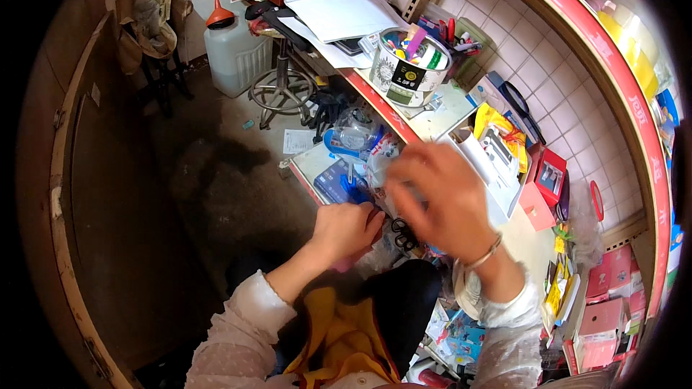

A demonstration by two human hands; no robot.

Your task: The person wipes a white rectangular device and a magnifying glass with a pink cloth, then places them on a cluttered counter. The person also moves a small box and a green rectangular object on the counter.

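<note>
My left hand [346,229] is low over my lap, its fingers curled; something pink shows just beneath it, and what it grips is hidden. Raised beside the shelf edge, my right hand [438,200] is blurred, with bent fingers; whether it holds anything is unclear. Between and below the hands lie black-handled scissors [404,235] and crumpled clear plastic. A blue box [334,181] with a bright blue item on it sits on the lower shelf just beyond my left hand. Near it are a clear plastic container [357,128] and plastic bags.
A printed bucket [412,67] of small items stands on the upper shelf beside papers [343,13]. An open white box [494,173] and red box [551,175] are at right. A wheel-based metal stool [282,92] and a jug with an orange funnel [232,54] stand on the floor.
</note>
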